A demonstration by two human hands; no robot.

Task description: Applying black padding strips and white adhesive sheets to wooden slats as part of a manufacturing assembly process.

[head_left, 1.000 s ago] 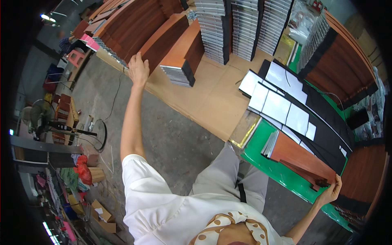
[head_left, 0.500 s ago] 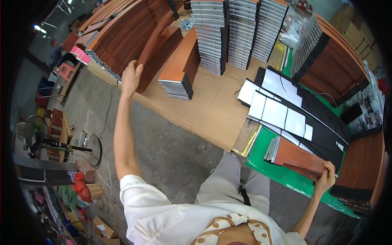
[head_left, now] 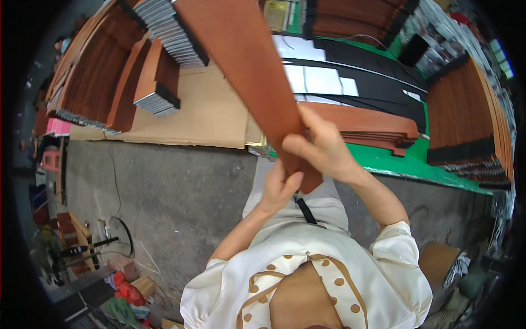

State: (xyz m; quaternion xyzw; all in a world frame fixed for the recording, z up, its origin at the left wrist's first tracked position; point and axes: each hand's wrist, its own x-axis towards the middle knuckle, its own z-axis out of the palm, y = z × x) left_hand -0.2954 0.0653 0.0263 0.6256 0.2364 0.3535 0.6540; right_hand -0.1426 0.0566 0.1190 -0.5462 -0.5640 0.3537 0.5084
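Observation:
A long reddish-brown wood-grain panel (head_left: 246, 66) is raised in front of me, running from my waist up toward the far edge of the view. My left hand (head_left: 279, 189) is closed round its near end, low on the left edge. Higher up, on the right edge, my right hand (head_left: 326, 148) grips the same panel with the thumb across its face. Just beyond my right hand lies a short pile of similar panels (head_left: 372, 120) on the green-topped table (head_left: 383, 160). The panel hides part of the bench behind it.
Black sheets with white papers (head_left: 315, 79) cover the table's middle. Tall panel stacks stand on the right (head_left: 466, 115) and at the left (head_left: 98, 77). A smaller stack (head_left: 156, 82) sits on brown cardboard (head_left: 203, 120). A floor fan (head_left: 68, 249) stands at lower left.
My left hand has brought a panel from the left stack over to my body. My right hand has left the pile on the green table and taken hold of that panel; the view has turned right.

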